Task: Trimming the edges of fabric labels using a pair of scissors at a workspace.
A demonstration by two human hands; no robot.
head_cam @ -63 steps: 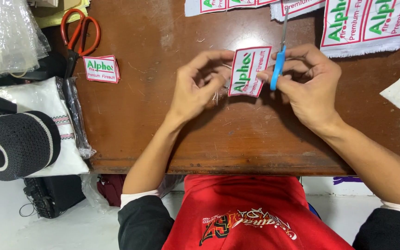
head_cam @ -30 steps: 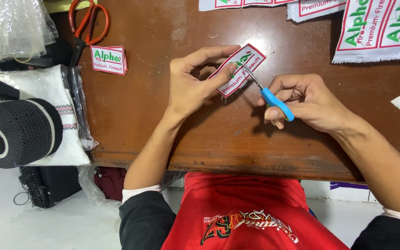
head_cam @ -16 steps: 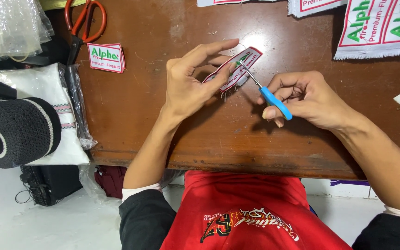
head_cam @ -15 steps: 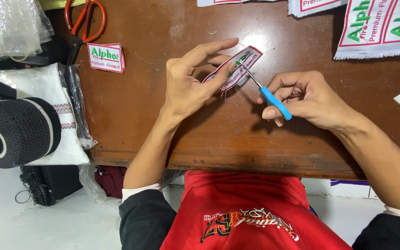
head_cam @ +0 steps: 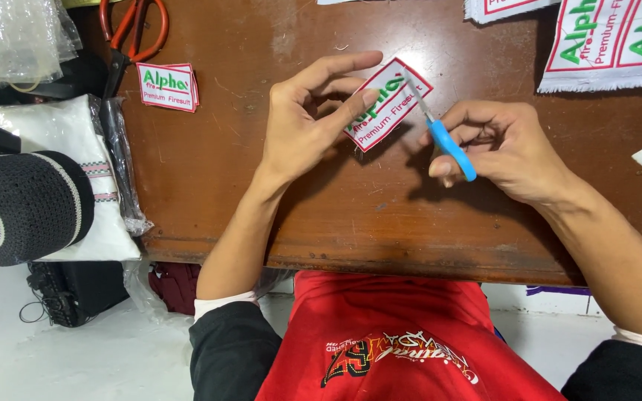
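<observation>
The left hand [head_cam: 310, 119] pinches the tilted embroidered patch [head_cam: 389, 102], while the right hand [head_cam: 503, 148] grips blue-handled snips [head_cam: 443, 134] touching its edge.

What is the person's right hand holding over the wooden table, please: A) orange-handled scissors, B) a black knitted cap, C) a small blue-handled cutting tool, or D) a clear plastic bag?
C: the right hand grips a small blue-handled cutting tool, its metal tip against the white patch held by the left hand.

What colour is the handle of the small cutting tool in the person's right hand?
Bright blue. The handle shows clearly in the head view, gripped by the right hand.
</observation>
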